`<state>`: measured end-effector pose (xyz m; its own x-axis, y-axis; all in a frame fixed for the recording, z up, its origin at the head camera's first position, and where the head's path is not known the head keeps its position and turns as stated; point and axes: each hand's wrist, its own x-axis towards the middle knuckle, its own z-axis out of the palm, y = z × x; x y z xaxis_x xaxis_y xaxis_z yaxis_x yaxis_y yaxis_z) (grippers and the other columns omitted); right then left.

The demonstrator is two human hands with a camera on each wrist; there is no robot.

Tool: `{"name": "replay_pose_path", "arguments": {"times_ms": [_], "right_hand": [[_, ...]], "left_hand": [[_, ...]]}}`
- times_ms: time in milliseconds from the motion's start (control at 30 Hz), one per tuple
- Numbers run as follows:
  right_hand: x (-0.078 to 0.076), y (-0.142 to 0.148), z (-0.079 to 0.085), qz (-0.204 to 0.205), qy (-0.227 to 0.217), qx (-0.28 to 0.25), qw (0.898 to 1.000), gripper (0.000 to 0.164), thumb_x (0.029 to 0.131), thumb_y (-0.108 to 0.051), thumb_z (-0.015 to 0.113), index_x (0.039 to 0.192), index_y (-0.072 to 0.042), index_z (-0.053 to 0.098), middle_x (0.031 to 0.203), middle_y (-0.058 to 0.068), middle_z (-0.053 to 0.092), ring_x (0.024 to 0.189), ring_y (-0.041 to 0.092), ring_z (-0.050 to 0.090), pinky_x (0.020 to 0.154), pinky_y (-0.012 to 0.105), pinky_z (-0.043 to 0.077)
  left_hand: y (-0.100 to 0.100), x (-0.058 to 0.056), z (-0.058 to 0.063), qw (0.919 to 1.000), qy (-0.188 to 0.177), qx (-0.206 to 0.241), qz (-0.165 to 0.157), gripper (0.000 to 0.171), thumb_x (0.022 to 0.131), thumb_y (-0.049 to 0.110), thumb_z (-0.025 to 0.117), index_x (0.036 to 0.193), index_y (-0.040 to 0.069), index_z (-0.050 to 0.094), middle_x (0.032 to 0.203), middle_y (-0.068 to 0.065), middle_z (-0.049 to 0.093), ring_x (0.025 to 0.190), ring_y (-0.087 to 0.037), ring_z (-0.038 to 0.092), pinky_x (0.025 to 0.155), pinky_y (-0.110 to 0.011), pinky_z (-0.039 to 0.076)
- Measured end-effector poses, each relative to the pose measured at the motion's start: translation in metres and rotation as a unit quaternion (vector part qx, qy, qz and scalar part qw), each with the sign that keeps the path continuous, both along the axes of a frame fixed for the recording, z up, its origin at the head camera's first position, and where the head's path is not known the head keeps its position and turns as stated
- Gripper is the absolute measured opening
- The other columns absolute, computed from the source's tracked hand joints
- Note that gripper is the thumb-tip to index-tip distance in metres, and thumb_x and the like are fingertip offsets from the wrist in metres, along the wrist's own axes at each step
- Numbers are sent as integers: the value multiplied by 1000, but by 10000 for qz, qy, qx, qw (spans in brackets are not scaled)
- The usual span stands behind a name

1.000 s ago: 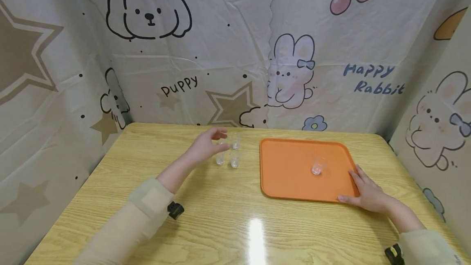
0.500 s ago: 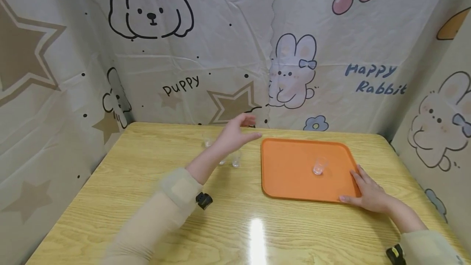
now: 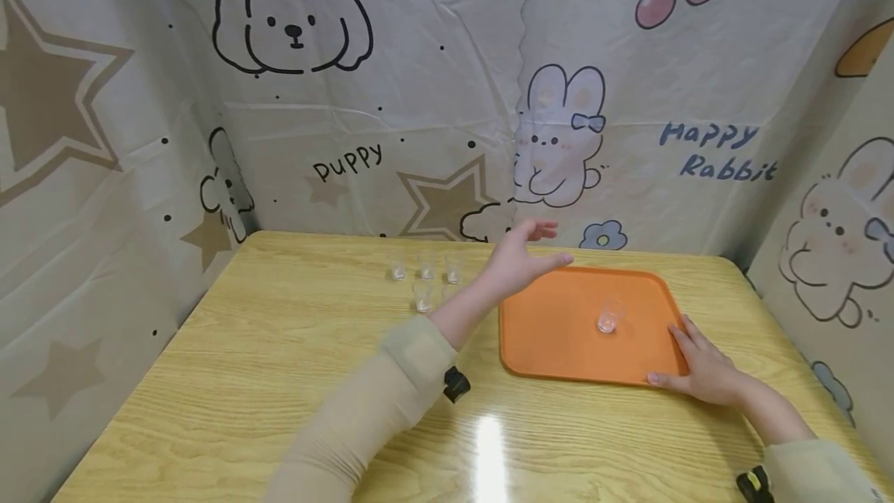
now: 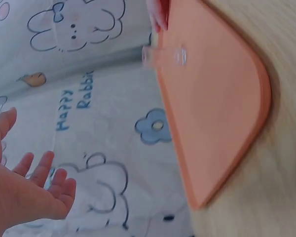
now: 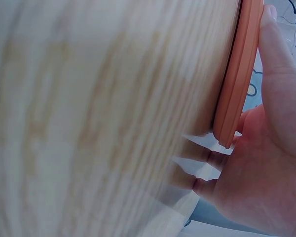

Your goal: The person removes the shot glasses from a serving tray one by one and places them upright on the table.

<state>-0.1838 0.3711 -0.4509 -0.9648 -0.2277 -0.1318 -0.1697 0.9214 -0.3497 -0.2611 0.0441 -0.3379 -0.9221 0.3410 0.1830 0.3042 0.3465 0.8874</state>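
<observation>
My left hand is above the back-left corner of the orange tray, with thumb and fingers apart and nothing between them. The left wrist view shows the same empty hand beside the tray. One small clear shot glass stands on the tray, right of its middle. My right hand rests on the tray's front-right corner, thumb on the front rim and fingers along the right side. In the right wrist view its thumb lies against the tray rim.
Several more clear shot glasses stand grouped on the wooden table, left of the tray. My left forearm partly hides one. A printed cloth hangs behind the table and along both sides.
My left hand has moved right, from beside the grouped glasses to the tray's back-left corner, uncovering most of the glasses. The right hand stays on the tray; the glass there has not moved.
</observation>
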Motion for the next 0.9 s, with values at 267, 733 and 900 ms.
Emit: {"name": "replay_pose_path", "arguments": {"times_ms": [267, 733, 900], "right_hand": [[1, 1, 0, -4, -28, -39, 10000, 100, 83, -48, 67, 140, 17, 19, 147, 39, 2, 124, 64, 19, 91, 75, 22], [-1, -1, 2, -7, -23, -35, 10000, 101, 82, -49, 67, 141, 18, 18, 147, 39, 2, 124, 64, 19, 91, 75, 21], [0, -1, 1, -1, -52, 39, 10000, 102, 83, -51, 66, 141, 17, 17, 147, 39, 2, 123, 64, 19, 91, 75, 22]], "left_hand": [[43, 6, -23, 9989, 151, -60, -439, 60, 82, 39, 72, 134, 20, 49, 129, 8, 55, 125, -13, 45, 101, -30, 40], [86, 8, -72, 9934, 139, -1003, -537, 66, 81, 44, 71, 138, 24, 44, 134, 9, 52, 125, -14, 42, 104, -37, 33], [91, 9, -85, 9919, -105, -1157, -510, 65, 81, 41, 73, 137, 25, 45, 130, 9, 55, 118, -13, 45, 98, -34, 35]]}}
